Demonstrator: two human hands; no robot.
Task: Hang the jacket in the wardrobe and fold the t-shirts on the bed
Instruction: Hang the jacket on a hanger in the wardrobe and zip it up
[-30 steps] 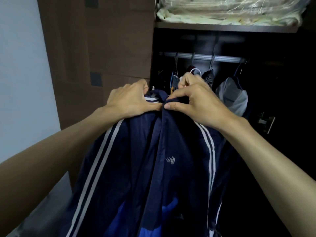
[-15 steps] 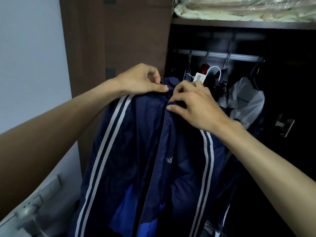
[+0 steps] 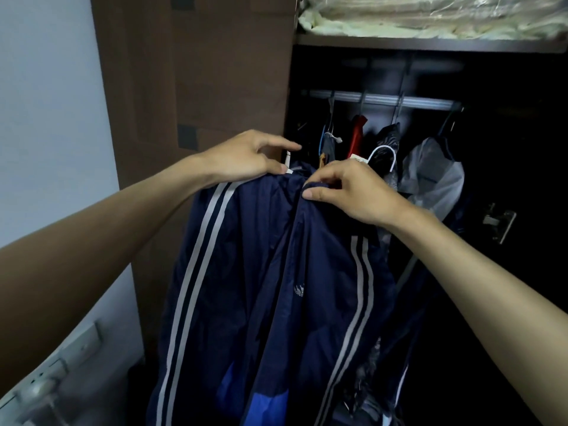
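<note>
Jacket point(image 3: 276, 272): navy, pale stripes down both sleeves, front open; hangs full length in front of the open wardrobe point(image 3: 196, 72), below the rail point(image 3: 381, 99) and just outside the dark interior.
Hanger point(image 3: 382, 155): a white hook shows just behind the jacket collar, below the rail; not yet on the rail. Whether its shoulders sit fully inside the jacket cannot be told, fabric hides them.
Left hand point(image 3: 246, 159): rests on the jacket's left shoulder seam, thumb pressing fabric at the collar edge, fingers extended and relaxed, gripping nothing.
Right hand point(image 3: 347, 189): fingers curled, pinching the collar fabric at the top of the front opening.
Step in hand (judgement): squaring the jacket on its hanger before lifting it to the rail.
Method note: even both shoulders about the collar so the stripes fall alike, then take the hook itself, not the cloth.
Rail space: other hung clothes point(image 3: 430, 167) crowd the rail right of the jacket; the gap toward the rail's left end looks the easier slot.
Risk: slick fabric may slide off one hanger arm when lifted.
T-shirts, bed: not in view.
</note>
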